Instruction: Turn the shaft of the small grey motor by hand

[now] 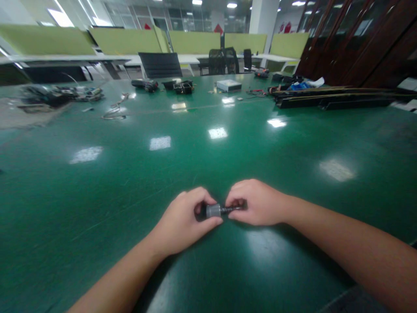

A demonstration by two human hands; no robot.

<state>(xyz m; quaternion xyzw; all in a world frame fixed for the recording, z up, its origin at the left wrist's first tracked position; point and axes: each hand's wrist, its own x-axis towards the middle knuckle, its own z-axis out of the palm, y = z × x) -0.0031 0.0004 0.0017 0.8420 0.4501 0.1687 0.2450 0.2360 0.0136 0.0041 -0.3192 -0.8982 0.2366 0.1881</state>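
Near the front of the green tabletop [130,182], both hands meet at one small part. My left hand [184,219] curls its thumb and fingers around a small grey-and-black cylinder [214,211], which may be a small motor. From the cylinder's right end a thin dark shaft [225,210], seemingly ridged, points to the right. Thumb and fingers of my right hand [257,204] pinch the far end of that shaft, where a thin metallic bit shows. The part lies roughly level, at or just above the tabletop. Blur and fingers hide its finer details.
Toward the back lie a silver box-shaped drive [229,85], black parts [179,86], a looped cable [114,112] and long black rails [332,99] at right. Electronic scraps [61,95] lie back left. Beyond stand chairs [160,65] and green partitions [195,42].
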